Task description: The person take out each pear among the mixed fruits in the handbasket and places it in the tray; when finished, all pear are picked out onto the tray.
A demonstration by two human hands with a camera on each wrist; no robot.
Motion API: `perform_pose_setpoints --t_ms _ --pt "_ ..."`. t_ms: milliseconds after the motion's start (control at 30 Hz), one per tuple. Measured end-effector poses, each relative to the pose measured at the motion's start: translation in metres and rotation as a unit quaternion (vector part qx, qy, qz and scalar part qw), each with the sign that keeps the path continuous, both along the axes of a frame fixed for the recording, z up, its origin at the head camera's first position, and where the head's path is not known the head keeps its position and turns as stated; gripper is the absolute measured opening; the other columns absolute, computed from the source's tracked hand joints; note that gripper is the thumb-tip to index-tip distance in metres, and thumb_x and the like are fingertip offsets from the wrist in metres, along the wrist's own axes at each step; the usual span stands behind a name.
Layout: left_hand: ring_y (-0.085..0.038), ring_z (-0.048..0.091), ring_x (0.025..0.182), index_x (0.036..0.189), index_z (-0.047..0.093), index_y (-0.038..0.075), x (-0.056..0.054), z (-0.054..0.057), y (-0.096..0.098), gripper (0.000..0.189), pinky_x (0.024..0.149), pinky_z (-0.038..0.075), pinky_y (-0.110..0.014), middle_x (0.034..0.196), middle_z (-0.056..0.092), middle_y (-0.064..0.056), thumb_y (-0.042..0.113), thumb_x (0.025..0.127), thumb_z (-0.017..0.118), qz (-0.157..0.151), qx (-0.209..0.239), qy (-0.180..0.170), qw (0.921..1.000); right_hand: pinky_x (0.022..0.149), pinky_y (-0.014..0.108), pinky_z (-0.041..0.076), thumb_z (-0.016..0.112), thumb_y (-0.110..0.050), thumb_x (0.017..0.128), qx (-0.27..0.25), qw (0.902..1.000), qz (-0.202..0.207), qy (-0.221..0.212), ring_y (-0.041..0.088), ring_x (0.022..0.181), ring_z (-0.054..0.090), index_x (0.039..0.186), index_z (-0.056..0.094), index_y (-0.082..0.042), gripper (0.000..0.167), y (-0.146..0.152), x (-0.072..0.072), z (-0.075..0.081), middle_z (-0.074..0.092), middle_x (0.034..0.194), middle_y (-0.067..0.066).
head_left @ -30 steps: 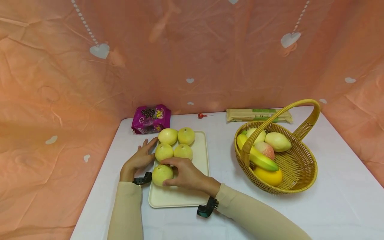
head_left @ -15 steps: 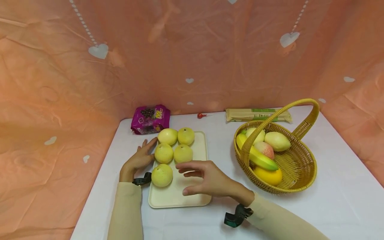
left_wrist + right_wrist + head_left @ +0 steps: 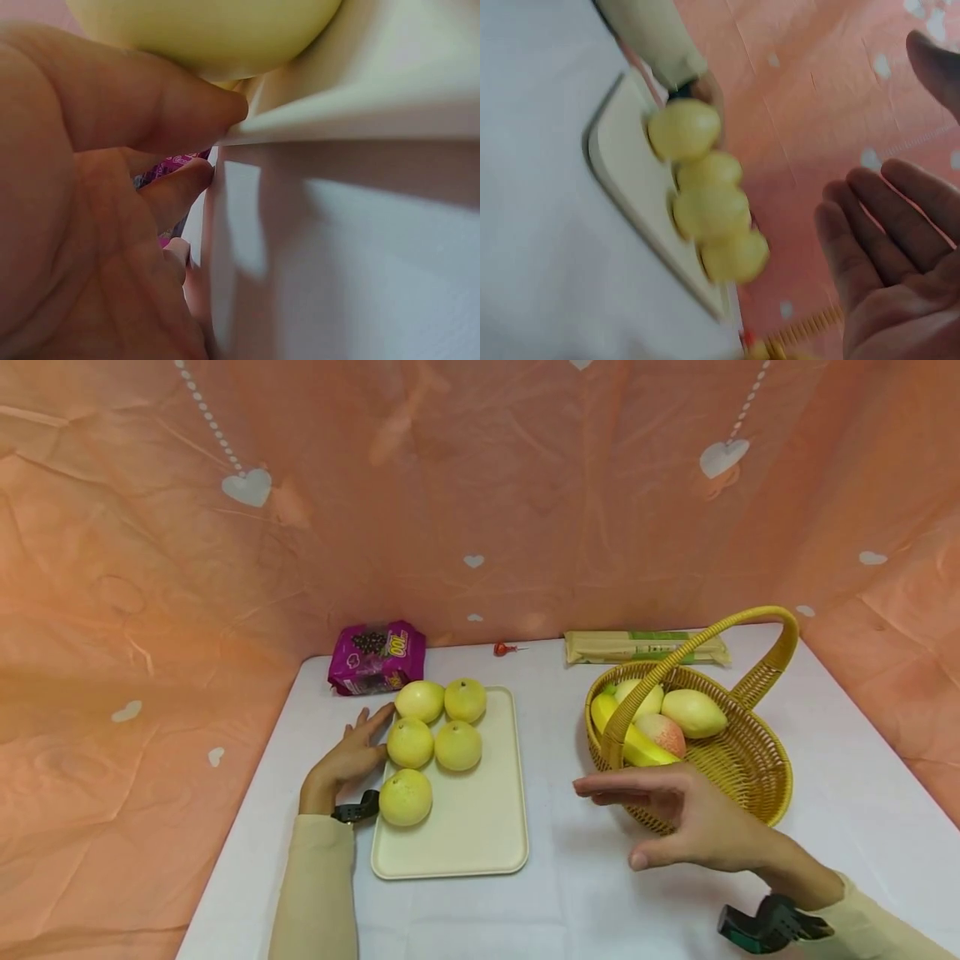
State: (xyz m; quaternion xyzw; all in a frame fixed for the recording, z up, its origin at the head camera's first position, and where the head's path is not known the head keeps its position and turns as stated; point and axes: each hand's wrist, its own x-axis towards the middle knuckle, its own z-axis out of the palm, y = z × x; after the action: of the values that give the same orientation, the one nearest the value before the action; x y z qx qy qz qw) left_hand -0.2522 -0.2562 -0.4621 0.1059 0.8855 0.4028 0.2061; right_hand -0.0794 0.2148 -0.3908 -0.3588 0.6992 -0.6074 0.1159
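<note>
My left hand [image 3: 348, 764] lies along the left side of a cream tray [image 3: 487, 827], its fingertips at the rim beside the fruit. In the left wrist view the thumb [image 3: 172, 109] is right at the tray's edge, under a pale yellow fruit [image 3: 210, 30]. Several round yellow-green fruits stand on the tray, the nearest fruit [image 3: 406, 797] at its left front. My right hand [image 3: 697, 818], holding nothing, hovers over the front of a wicker basket [image 3: 776, 777] with fingers extended and thumb apart. It hides part of the basket and the front of the banana [image 3: 637, 747].
In the basket also sit a peach [image 3: 663, 735] and a pale oval fruit [image 3: 693, 713]. Behind the tray lies a purple snack bag [image 3: 377, 657]. Along the back are a small red-wrapped lollipop [image 3: 505, 649] and a long beige-green packet [image 3: 637, 647]. The basket's tall handle [image 3: 783, 643] arches upward.
My right hand has let go of the front-left fruit on the tray and moved right to the basket. The left hand and the fruits have stayed in place.
</note>
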Motion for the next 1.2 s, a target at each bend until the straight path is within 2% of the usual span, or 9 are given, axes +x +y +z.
perform_pose_setpoints --t_ms 167,367,500,567,767,900,1033,1100,1200 --pt "-0.041 -0.023 0.169 0.177 0.019 0.013 0.000 -0.002 -0.001 0.086 0.130 -0.024 -0.069 0.184 0.010 -0.018 0.010 0.100 0.057 0.001 0.001 0.002 1.0000 0.117 0.027 0.054 0.081 0.017 0.085 -0.023 0.9995 -0.014 0.016 0.019 0.145 0.063 0.151 0.057 0.012 0.071 0.044 0.002 0.007 0.066 0.153 0.021" --pt "-0.039 -0.023 0.169 0.177 0.019 0.012 0.000 -0.003 0.000 0.084 0.131 -0.024 -0.067 0.184 0.012 -0.017 0.011 0.101 0.057 0.001 -0.001 0.003 1.0000 0.116 0.026 0.054 0.070 0.030 0.082 -0.035 0.9986 -0.035 0.020 0.021 0.144 0.064 0.150 0.051 0.021 0.071 0.088 -0.007 0.010 0.065 0.154 0.023" --pt "-0.039 -0.022 0.169 0.176 0.020 0.011 -0.001 -0.004 -0.001 0.084 0.131 -0.024 -0.066 0.184 0.013 -0.018 0.012 0.101 0.057 0.001 0.005 0.004 1.0000 0.114 0.023 0.054 0.068 0.032 0.082 0.007 0.9973 -0.070 0.022 0.016 0.143 0.065 0.149 0.051 0.021 0.070 0.110 -0.012 0.015 0.067 0.152 0.021" --pt "-0.040 -0.022 0.169 0.176 0.020 0.010 -0.001 -0.003 -0.001 0.084 0.131 -0.024 -0.066 0.184 0.012 -0.018 0.012 0.101 0.056 0.001 0.006 0.004 1.0000 0.111 0.019 0.055 0.068 0.030 0.085 0.043 0.9934 -0.104 0.018 0.011 0.140 0.066 0.149 0.053 0.018 0.067 0.117 -0.014 0.019 0.070 0.150 0.014" --pt "-0.039 -0.023 0.169 0.176 0.019 0.011 0.000 -0.001 0.000 0.083 0.131 -0.024 -0.065 0.185 0.011 -0.017 0.012 0.102 0.055 -0.003 0.005 0.005 1.0000 0.099 0.017 0.061 0.073 0.022 0.089 0.138 0.9728 -0.182 0.039 0.003 0.133 0.069 0.150 0.062 0.005 0.065 0.131 -0.025 0.022 0.074 0.146 -0.002" --pt "-0.039 -0.023 0.169 0.176 0.021 0.012 0.000 -0.001 -0.001 0.086 0.131 -0.025 -0.065 0.184 0.013 -0.018 0.012 0.099 0.057 0.002 0.013 0.005 0.9999 0.096 0.013 0.059 0.080 0.014 0.087 0.188 0.9574 -0.213 0.052 -0.005 0.129 0.068 0.148 0.066 -0.003 0.065 0.134 -0.036 0.022 0.075 0.142 -0.007" --pt "-0.039 -0.021 0.169 0.176 0.023 0.012 0.001 -0.002 -0.002 0.086 0.131 -0.024 -0.065 0.184 0.015 -0.018 0.013 0.097 0.058 0.003 0.014 0.011 0.9998 0.098 0.005 0.053 0.088 0.005 0.085 0.231 0.9428 -0.230 0.071 -0.010 0.124 0.067 0.145 0.071 -0.008 0.064 0.134 -0.048 0.025 0.078 0.137 -0.007" --pt "-0.037 -0.020 0.170 0.176 0.023 0.012 0.002 -0.002 -0.001 0.085 0.132 -0.023 -0.064 0.184 0.016 -0.016 0.013 0.098 0.057 0.005 0.012 0.012 0.9998 0.097 0.003 0.051 0.092 -0.002 0.083 0.256 0.9343 -0.233 0.086 -0.011 0.122 0.067 0.143 0.073 -0.009 0.063 0.133 -0.055 0.028 0.079 0.136 -0.003" --pt "-0.038 -0.023 0.169 0.176 0.021 0.010 0.002 -0.001 -0.001 0.086 0.131 -0.025 -0.065 0.184 0.014 -0.018 0.013 0.098 0.057 0.001 0.015 0.008 0.9999 0.095 0.001 0.048 0.096 -0.014 0.083 0.310 0.9146 -0.230 0.121 -0.008 0.119 0.069 0.142 0.074 -0.011 0.063 0.131 -0.064 0.031 0.079 0.135 0.004"
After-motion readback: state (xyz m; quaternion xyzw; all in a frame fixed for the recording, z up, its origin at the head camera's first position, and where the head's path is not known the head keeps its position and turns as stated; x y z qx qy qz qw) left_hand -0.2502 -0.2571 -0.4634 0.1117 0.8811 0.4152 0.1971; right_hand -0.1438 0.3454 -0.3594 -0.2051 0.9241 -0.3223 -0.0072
